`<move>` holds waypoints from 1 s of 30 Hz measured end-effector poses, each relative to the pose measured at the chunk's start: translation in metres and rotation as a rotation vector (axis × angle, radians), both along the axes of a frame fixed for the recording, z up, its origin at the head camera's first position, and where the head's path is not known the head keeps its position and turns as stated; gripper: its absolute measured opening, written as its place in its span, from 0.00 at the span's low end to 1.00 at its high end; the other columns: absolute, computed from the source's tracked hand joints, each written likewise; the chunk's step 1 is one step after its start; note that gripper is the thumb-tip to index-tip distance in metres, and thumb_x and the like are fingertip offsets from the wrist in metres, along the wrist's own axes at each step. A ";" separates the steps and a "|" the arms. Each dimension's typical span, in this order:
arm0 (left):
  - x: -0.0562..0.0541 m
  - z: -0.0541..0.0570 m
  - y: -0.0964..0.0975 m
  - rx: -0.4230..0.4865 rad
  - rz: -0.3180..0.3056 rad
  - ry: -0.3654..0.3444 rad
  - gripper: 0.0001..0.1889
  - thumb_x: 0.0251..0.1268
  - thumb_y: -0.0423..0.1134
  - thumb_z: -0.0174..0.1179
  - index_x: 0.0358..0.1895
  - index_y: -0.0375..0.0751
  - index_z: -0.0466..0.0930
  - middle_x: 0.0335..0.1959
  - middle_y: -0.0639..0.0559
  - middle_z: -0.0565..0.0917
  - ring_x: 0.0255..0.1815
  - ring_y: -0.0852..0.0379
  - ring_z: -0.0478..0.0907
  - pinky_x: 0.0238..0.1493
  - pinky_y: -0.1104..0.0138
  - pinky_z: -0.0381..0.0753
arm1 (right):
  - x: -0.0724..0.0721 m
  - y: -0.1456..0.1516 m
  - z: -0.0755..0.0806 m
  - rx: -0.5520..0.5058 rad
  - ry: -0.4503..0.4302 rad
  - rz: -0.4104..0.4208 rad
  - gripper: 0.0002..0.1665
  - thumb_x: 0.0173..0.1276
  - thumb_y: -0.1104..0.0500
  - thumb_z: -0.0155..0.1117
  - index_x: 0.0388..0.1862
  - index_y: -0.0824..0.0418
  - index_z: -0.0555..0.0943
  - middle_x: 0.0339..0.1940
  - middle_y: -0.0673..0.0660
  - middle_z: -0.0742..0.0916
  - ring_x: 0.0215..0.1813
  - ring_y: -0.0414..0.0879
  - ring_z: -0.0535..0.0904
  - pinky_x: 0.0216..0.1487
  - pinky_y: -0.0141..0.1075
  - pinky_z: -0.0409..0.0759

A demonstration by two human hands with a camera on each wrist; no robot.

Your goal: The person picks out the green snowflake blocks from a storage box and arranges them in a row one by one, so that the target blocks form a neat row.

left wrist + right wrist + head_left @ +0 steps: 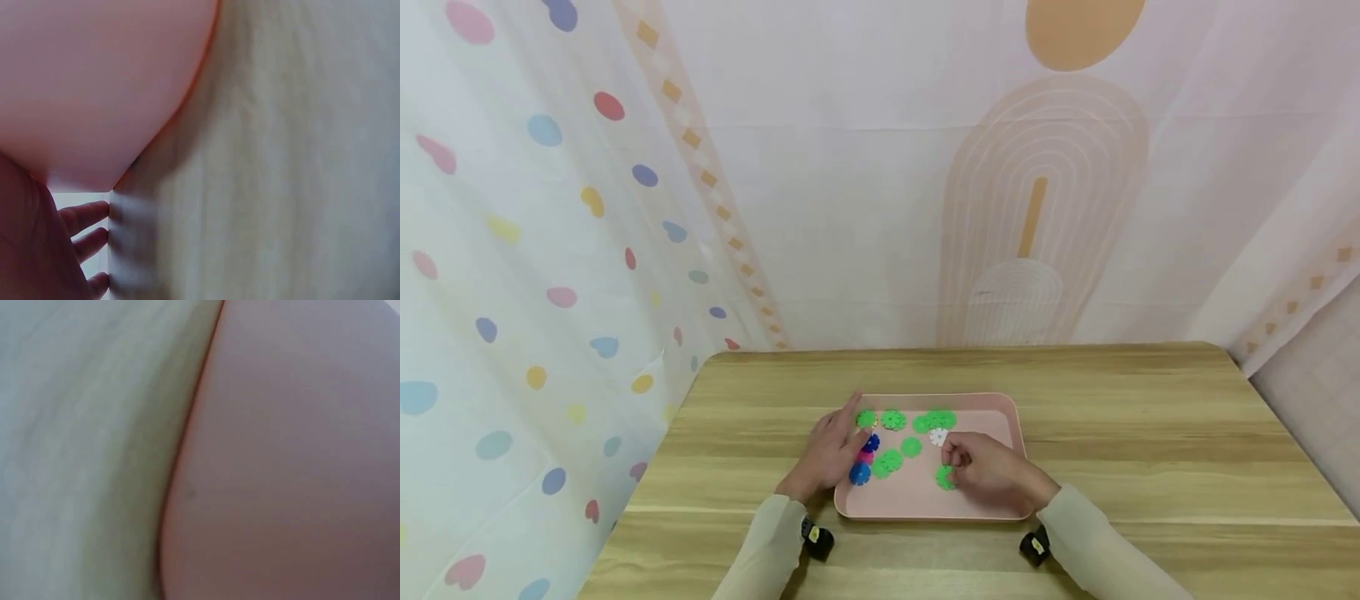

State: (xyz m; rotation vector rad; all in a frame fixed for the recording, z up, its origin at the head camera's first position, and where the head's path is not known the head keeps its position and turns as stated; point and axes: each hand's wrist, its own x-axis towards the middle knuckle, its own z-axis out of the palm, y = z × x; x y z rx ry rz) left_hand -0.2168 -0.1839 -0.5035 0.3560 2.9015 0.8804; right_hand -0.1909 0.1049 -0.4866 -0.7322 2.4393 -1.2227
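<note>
Notched plastic snowflake discs lie in a pink tray (910, 504). My left hand (831, 450) rests along the tray's left side with its fingers extended; in the left wrist view, its fingers (84, 217) reach past the tray wall (125, 81). Close to its thumb are a dark blue disc (872, 443), a pink disc (865, 457) and a blue disc (860, 474). My right hand (988, 467) is over the tray's right half, fingers curled, with a green disc (945, 477) at its thumb and fingertips. A white disc (937, 437) lies just beyond its knuckles.
Several more green discs (912, 447) are spread in the tray, some overlapping, including a cluster (938, 420) at the back. The tray stands on a wooden table (1150, 450). Behind the table hangs a patterned curtain (850, 208).
</note>
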 end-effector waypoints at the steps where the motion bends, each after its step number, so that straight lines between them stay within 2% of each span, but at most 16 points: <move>1: 0.000 0.000 0.000 0.000 0.001 0.001 0.35 0.78 0.51 0.47 0.81 0.49 0.45 0.76 0.42 0.64 0.75 0.31 0.55 0.72 0.36 0.50 | 0.000 0.002 0.001 -0.002 0.005 0.000 0.10 0.60 0.73 0.63 0.35 0.59 0.77 0.30 0.49 0.79 0.36 0.41 0.72 0.40 0.30 0.71; 5: 0.000 0.000 0.000 0.000 0.000 -0.003 0.35 0.78 0.50 0.47 0.81 0.48 0.45 0.76 0.42 0.63 0.75 0.32 0.55 0.73 0.37 0.49 | 0.000 0.012 0.007 -0.048 0.041 -0.003 0.10 0.61 0.74 0.62 0.34 0.59 0.77 0.31 0.49 0.80 0.36 0.40 0.74 0.40 0.29 0.73; 9: -0.001 0.001 0.001 0.004 -0.006 -0.004 0.35 0.77 0.50 0.47 0.81 0.47 0.45 0.76 0.42 0.63 0.75 0.32 0.55 0.73 0.37 0.49 | 0.000 0.028 0.017 -0.139 0.040 -0.020 0.07 0.63 0.73 0.64 0.35 0.64 0.77 0.32 0.53 0.81 0.36 0.40 0.75 0.37 0.29 0.74; 14: -0.002 0.000 0.001 -0.005 -0.007 0.006 0.36 0.77 0.49 0.48 0.81 0.47 0.45 0.76 0.42 0.63 0.75 0.33 0.55 0.73 0.38 0.50 | 0.002 0.051 0.028 -0.174 0.015 -0.074 0.06 0.66 0.69 0.65 0.37 0.65 0.76 0.32 0.55 0.82 0.33 0.40 0.74 0.31 0.28 0.73; 20: -0.003 -0.002 0.000 -0.009 -0.007 0.012 0.36 0.77 0.49 0.48 0.81 0.47 0.45 0.76 0.42 0.63 0.75 0.33 0.55 0.73 0.37 0.50 | 0.005 0.077 0.033 -0.213 0.015 -0.120 0.05 0.67 0.67 0.63 0.40 0.66 0.76 0.31 0.55 0.81 0.31 0.39 0.74 0.30 0.29 0.72; 24: -0.003 -0.002 -0.001 -0.007 -0.007 0.007 0.36 0.77 0.49 0.48 0.81 0.48 0.45 0.76 0.42 0.63 0.75 0.33 0.55 0.73 0.37 0.51 | 0.005 0.093 0.036 -0.223 0.023 -0.144 0.05 0.68 0.67 0.63 0.40 0.66 0.77 0.31 0.56 0.83 0.32 0.42 0.77 0.32 0.29 0.74; 27: -0.002 -0.002 -0.001 -0.007 -0.012 0.004 0.36 0.77 0.50 0.47 0.81 0.48 0.44 0.77 0.42 0.62 0.75 0.33 0.55 0.73 0.37 0.50 | 0.006 0.105 0.040 -0.228 0.030 -0.166 0.05 0.69 0.66 0.64 0.40 0.67 0.77 0.33 0.57 0.85 0.36 0.45 0.81 0.38 0.31 0.79; 30: -0.002 -0.003 -0.002 -0.011 -0.016 0.005 0.35 0.78 0.50 0.46 0.81 0.49 0.43 0.77 0.43 0.61 0.75 0.33 0.54 0.73 0.37 0.49 | 0.006 0.114 0.041 -0.224 0.009 -0.209 0.07 0.69 0.65 0.63 0.41 0.68 0.77 0.33 0.57 0.84 0.36 0.42 0.80 0.39 0.33 0.81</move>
